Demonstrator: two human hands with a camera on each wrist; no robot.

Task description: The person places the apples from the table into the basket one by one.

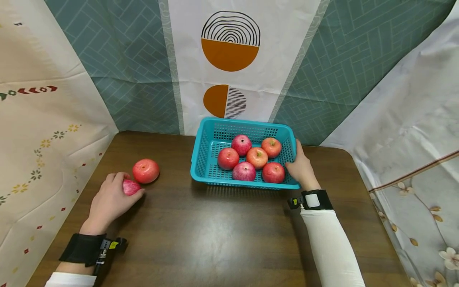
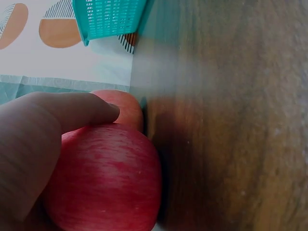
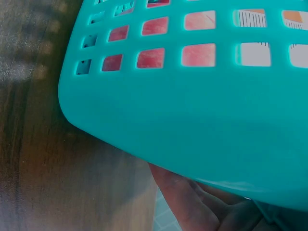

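At the left of the table, my left hand (image 1: 111,199) curls round a dark red apple (image 1: 130,186), which appears close up in the left wrist view with a finger along its top (image 2: 103,178). Just beyond it sits a lighter red apple (image 1: 146,171), partly hidden behind the held one in the left wrist view. A turquoise plastic basket (image 1: 201,159) stands at the back of the table with several apples (image 1: 257,158) inside. My right hand (image 1: 303,169) grips the basket's right end, thumb over the rim. Its fingers (image 3: 187,202) show below the rim in the right wrist view.
The brown wooden table (image 1: 215,231) carries all of this. A patterned cloth (image 1: 229,79) hangs right behind the basket. Pale floral cloths hang along the left (image 1: 46,119) and right (image 1: 412,159) sides.
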